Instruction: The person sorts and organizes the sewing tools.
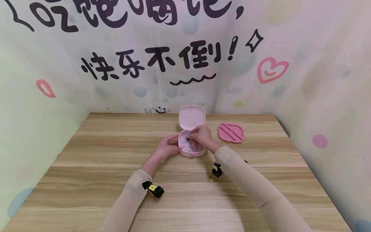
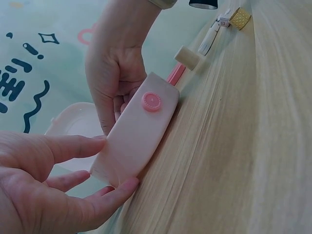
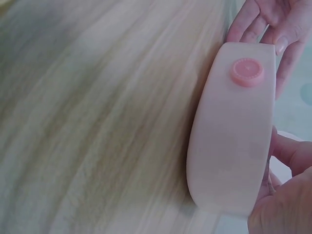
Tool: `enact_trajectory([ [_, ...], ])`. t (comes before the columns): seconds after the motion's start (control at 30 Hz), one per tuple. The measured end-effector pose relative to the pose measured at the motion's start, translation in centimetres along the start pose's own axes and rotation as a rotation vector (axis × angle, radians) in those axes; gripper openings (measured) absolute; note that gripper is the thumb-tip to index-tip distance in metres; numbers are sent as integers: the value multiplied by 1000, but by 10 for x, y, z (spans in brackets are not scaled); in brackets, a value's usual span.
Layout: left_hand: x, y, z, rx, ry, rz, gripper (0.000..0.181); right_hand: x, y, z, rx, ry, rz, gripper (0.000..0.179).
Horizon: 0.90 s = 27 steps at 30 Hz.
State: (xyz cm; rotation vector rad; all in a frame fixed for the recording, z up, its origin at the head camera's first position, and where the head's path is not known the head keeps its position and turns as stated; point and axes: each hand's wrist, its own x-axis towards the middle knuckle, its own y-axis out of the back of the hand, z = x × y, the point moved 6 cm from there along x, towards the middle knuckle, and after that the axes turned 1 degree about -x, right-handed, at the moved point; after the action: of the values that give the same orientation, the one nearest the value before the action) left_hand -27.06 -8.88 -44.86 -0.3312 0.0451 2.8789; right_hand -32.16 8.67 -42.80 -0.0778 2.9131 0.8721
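Note:
In the head view, a pale pink box (image 1: pixel 192 154) stands on the table with its hinged lid (image 1: pixel 192 116) raised. Its floor has rows of small round marks, and a pink button shows on its front. My left hand (image 1: pixel 165 149) holds the box's left side, thumb and fingers around that corner. From the right, my right hand (image 1: pixel 203 135) reaches over the box and pinches a small round silver-and-dark item (image 1: pixel 189 135) above the inside. The fingers partly cover this item, and I cannot tell its kind. In both wrist views the box wall hides it.
A darker pink divided tray (image 1: pixel 231 132) lies right of the box. A gold ring-shaped piece (image 1: pixel 211 178) sits nearer me, by the right wrist camera (image 1: pixel 217 169). The left wrist view also shows a cream cylinder (image 2: pixel 186 57), a white stick (image 2: pixel 208 40) and a small white cube (image 2: pixel 224 22).

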Motion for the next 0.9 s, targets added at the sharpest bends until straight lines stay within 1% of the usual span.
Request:
enact_trajectory([
  [0.27, 0, 0, -2, -12, -12, 2, 70, -1, 0, 2, 58, -43, -40, 24],
  [0.4, -1, 0, 0, -15, -20, 3, 71, -2, 2, 1, 86, -36, -62, 24],
  [0.53, 0, -1, 0, -17, -21, 7, 71, -4, 7, -1, 126, -23, -70, 24],
  [0.67, 0, -1, -1, -10, -21, 11, 70, -7, 13, -5, 169, -27, -79, 25],
  [0.9, 1, 0, -2, -18, -11, 23, 70, -12, 19, -7, 174, -37, -122, 31],
])
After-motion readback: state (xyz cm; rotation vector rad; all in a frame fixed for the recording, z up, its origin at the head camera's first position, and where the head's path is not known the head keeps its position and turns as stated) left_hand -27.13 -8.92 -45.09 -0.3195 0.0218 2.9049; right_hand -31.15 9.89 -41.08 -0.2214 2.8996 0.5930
